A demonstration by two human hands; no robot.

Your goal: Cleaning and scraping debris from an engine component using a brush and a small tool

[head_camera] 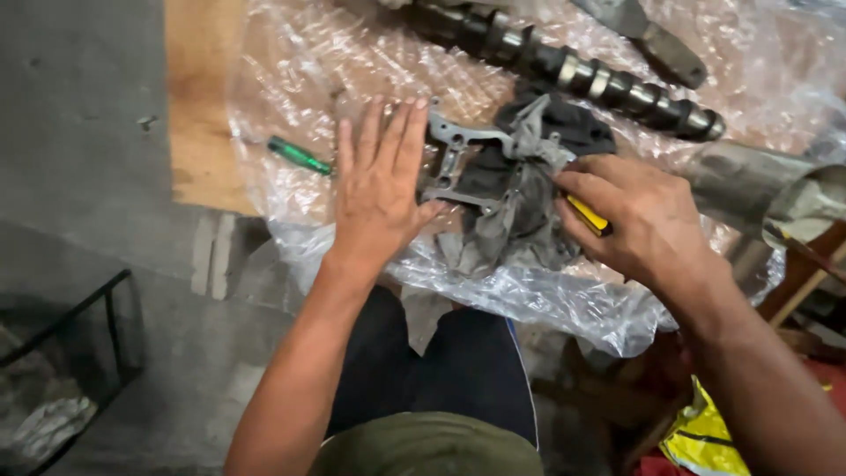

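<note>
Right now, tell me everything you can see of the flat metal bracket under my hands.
The flat metal bracket is a grey, dull, cast-looking frame with open cut-outs and small bolt holes at its corners. It lies flat on crinkled clear plastic sheet over a wooden board. The left hand presses open-palmed on its left end. A dirty grey rag covers its right part, where the right hand grips a yellow-handled tool against it. Its right end is hidden.

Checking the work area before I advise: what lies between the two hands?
In the head view, a grey metal bracket and a dark grey rag lie between the left hand and the right hand.
</note>
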